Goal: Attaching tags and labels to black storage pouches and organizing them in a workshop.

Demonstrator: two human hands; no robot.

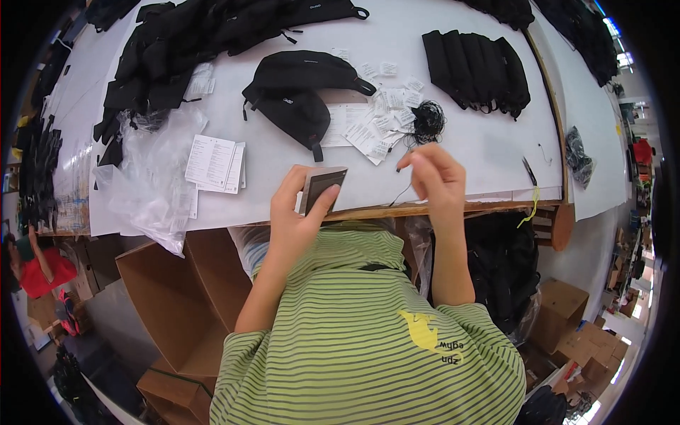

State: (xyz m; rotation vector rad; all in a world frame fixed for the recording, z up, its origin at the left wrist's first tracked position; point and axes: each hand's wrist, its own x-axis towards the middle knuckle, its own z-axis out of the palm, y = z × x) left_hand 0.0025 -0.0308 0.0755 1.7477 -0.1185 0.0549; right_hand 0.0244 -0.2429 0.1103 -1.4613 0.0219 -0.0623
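My left hand [292, 205] is closed around a small stack of dark-faced hang tags [326, 190], thumb across the front, at the table's near edge. To its right my raised right hand [440, 177] pinches a thin black tag string [402, 193]; the string hangs down toward the table edge. Just beyond that hand lies a tangled bundle of black strings [428, 122]. White printed labels [389, 99] are scattered beside the bundle. Two black waist bags [304, 71] lie past my left hand, one partly over the other.
Black bags are heaped at the far left [177, 42], and more stand in a row at the right [476, 71]. Clear plastic bags [152, 177] and white printed cards [211, 161] lie at left. Thread snips [529, 171] rest near the right edge. Open cardboard boxes [170, 297] stand below.
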